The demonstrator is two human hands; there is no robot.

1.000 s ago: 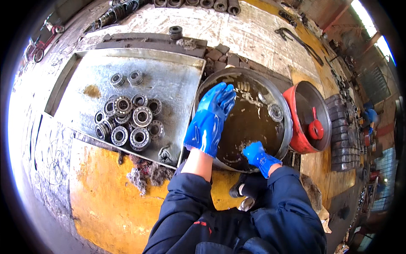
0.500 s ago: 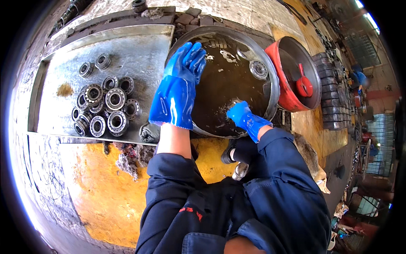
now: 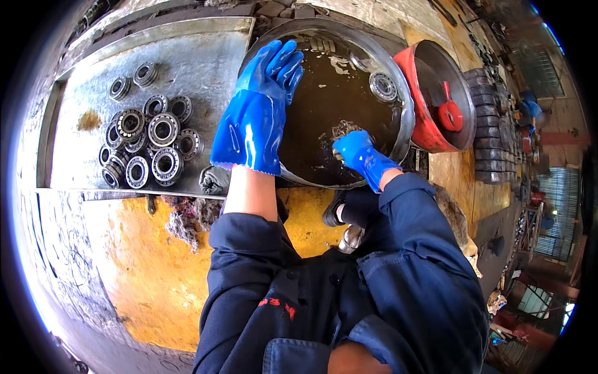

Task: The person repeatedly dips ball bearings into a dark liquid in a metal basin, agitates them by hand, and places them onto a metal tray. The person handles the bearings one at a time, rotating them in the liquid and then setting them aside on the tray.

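A: While the head view is looking down, what is the left hand (image 3: 258, 103) doing?

B: It is wearing a long blue glove and is hanging over the left side of the round metal tub (image 3: 402, 134). Its fingers are pointing away from the person and are lying nearly together, slightly bent. Whether it is touching the rim, I cannot tell.

A: And the right hand (image 3: 364, 156)?

B: This one, gloved in blue also, is staying above the near right part of the tub, with its fingers curling inward. Just beyond it a rough brownish patch (image 3: 347, 129) is showing in the dark liquid (image 3: 311, 131). (What the fingers are pinching, if anything, I cannot tell.)

A: Where is the bearing (image 3: 390, 87)?

B: It is lying inside the tub, near the far right wall, well apart from both hands. More are sitting in a pile (image 3: 163, 118) on the metal tray (image 3: 199, 68) at the left, and a grey cloth (image 3: 215, 181) is lying by its near right corner. At the right, a red basin (image 3: 430, 140) is holding a red dipper (image 3: 451, 116).
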